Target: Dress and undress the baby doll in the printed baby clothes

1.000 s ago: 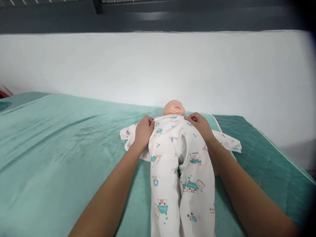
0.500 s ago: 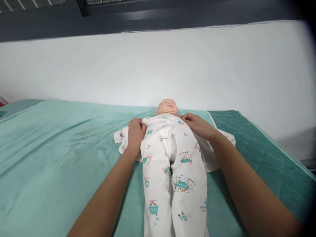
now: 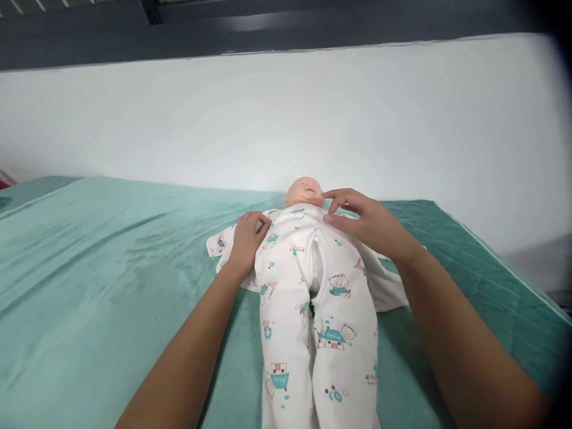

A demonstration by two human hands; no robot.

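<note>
A baby doll (image 3: 304, 192) lies on its back, head toward the wall. White baby trousers (image 3: 286, 333) with printed bears and houses lie over its body up near the chin, the open crotch facing up. A white baby top (image 3: 391, 289) spreads out from under them, one printed sleeve (image 3: 220, 243) reaching left. At the left upper edge of the trousers, my left hand (image 3: 250, 238) is closed, thumb and finger pinched on the cloth. Above the right upper edge my right hand (image 3: 369, 220) has its fingers apart and holds nothing, fingertips beside the doll's chin.
A light green cover (image 3: 111, 268) with soft wrinkles lies under the doll. To the right is a darker green quilted sheet (image 3: 465, 280). Close behind the doll's head rises a white wall (image 3: 250, 125), with a dark grey beam (image 3: 286, 30) across its top.
My right hand has let go of the trousers' right upper edge and lifted, its fingers spreading. My left hand has shifted slightly inward at the left edge.
</note>
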